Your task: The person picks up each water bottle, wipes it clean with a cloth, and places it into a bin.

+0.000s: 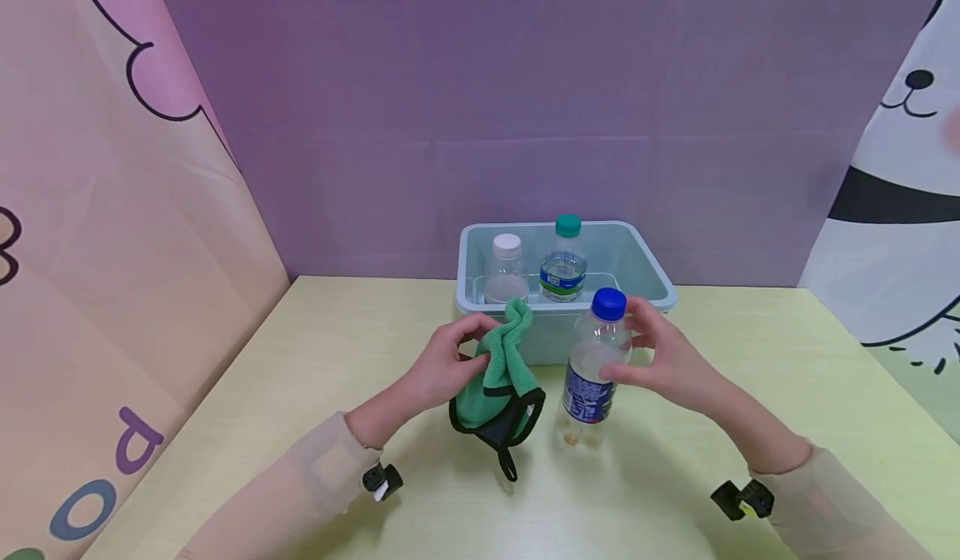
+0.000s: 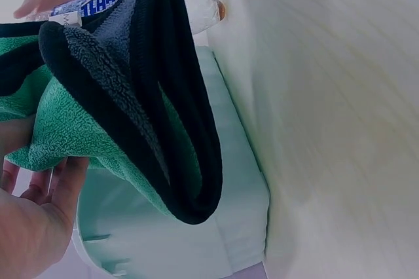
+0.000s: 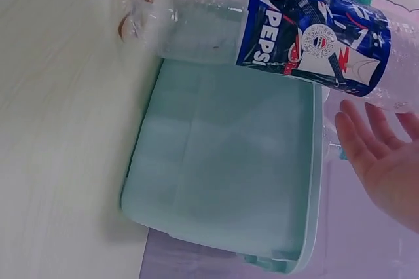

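My left hand [image 1: 442, 364] grips a folded green microfiber cloth [image 1: 502, 368] with black edging and a dark grey reverse. The cloth hangs in front of the tub, a hanging loop at its lower end. To its right, a clear Pepsi bottle [image 1: 590, 381] with a blue cap and blue label appears upright on the table. My right hand [image 1: 667, 360] is beside this bottle, thumb in front of the label's edge and spread fingers by the neck. In the right wrist view those fingers [image 3: 376, 131] are only loosely bent near the bottle; contact is unclear.
Behind the hands stands a light blue plastic tub [image 1: 652, 272]. Inside it are a white-capped bottle [image 1: 507, 272] and a green-capped bottle [image 1: 564, 268]. A purple cloth backdrop [image 1: 487, 110] rises behind the pale table [image 1: 360, 310], with printed sheets at both sides.
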